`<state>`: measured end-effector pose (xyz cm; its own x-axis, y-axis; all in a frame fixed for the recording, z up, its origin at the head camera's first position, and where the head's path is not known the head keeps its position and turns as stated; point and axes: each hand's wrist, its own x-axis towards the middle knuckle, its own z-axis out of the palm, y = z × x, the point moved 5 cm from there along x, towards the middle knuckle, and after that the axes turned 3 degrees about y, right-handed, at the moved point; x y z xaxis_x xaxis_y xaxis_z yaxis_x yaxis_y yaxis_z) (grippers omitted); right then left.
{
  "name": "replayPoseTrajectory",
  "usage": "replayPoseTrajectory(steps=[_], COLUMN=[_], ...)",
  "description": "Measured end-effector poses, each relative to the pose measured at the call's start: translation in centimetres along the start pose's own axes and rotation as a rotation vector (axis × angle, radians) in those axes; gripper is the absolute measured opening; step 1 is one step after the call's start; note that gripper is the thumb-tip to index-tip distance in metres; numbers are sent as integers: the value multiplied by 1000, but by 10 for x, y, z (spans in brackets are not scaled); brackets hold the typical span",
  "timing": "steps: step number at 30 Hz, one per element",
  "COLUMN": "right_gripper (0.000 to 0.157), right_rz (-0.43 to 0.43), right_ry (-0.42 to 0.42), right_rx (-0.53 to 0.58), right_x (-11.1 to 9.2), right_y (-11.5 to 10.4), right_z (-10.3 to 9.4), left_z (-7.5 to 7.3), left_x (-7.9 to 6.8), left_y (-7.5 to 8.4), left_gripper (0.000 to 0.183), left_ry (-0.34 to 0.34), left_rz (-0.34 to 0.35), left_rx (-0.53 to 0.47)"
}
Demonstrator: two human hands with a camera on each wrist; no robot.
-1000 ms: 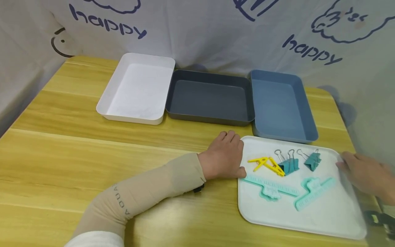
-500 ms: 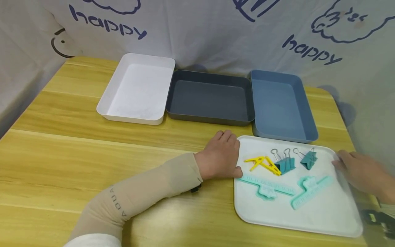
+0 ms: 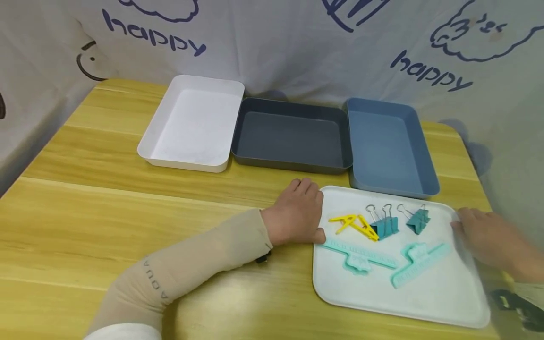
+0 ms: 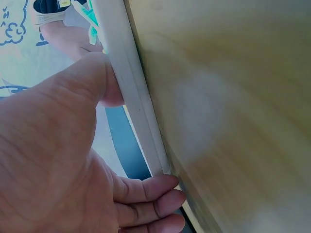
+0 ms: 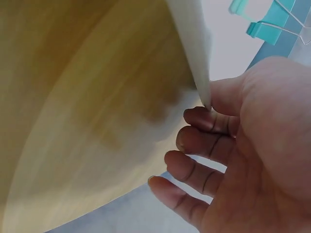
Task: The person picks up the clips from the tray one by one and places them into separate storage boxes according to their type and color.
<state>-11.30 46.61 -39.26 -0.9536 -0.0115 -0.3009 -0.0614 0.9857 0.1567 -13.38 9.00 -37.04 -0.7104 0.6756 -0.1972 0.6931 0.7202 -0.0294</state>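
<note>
A white serving tray [image 3: 429,302] lies on the table with clips on it. My left hand [image 3: 295,212] grips its left edge, thumb over the rim and fingertips [image 4: 170,199] at its side. My right hand [image 3: 488,238] holds the right edge; in the right wrist view the rim sits between thumb and index finger [image 5: 199,116], other fingers curled below. On the tray are a yellow clothespin [image 3: 363,229] beside another yellow clothespin [image 3: 344,220], two teal binder clips [image 3: 386,227] with wire handles, and two mint ruler-shaped clips [image 3: 359,257], one overlapped by my left thumb.
Three shallow bins stand side by side along the back: a white bin [image 3: 191,165], a dark grey bin [image 3: 293,165] and a blue-grey bin [image 3: 393,188]. The blue-grey one is right behind the tray. A printed cloth [image 3: 297,47] hangs behind the wooden table [image 3: 127,226].
Both hands have moved left together with the white tray and its clips, sliding it a short way along the table. The bins shift slightly in view with the camera.
</note>
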Motion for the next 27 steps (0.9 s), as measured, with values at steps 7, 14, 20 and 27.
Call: replayPoseTrajectory(steps=[7, 14, 20, 27], right_gripper=[31, 24, 23, 21], right_rz=[-56, -180, -205, -231], right_ry=[17, 123, 114, 122], right_rx=[0, 51, 58, 60], right_x=[-1, -2, 0, 3], right_y=[-12, -25, -32, -41], right_z=[-4, -11, -13, -16], left_z=[0, 2, 4, 6], left_x=[-10, -18, -24, -30], left_y=[-9, -17, -23, -30], left_gripper=[60, 63, 65, 67], left_ry=[29, 40, 27, 19], left_rz=[-6, 0, -9, -25], left_rx=[13, 36, 29, 12])
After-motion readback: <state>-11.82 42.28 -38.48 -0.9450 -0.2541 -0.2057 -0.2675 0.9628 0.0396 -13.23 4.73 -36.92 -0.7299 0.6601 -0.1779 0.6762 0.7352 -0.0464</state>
